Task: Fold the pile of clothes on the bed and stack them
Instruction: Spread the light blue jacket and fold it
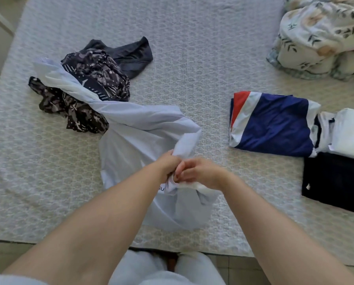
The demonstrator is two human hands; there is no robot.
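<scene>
Two hands met over the pale blue shirt point(143, 128). The left hand point(169, 164) and the right hand point(199, 173) both pinched its bunched top edge. The shirt lay on the bed point(192, 58), its far end draped over the dark pile point(89, 83). It looked soft, light and floppy. Holding it by the shoulders would probably work best.
</scene>
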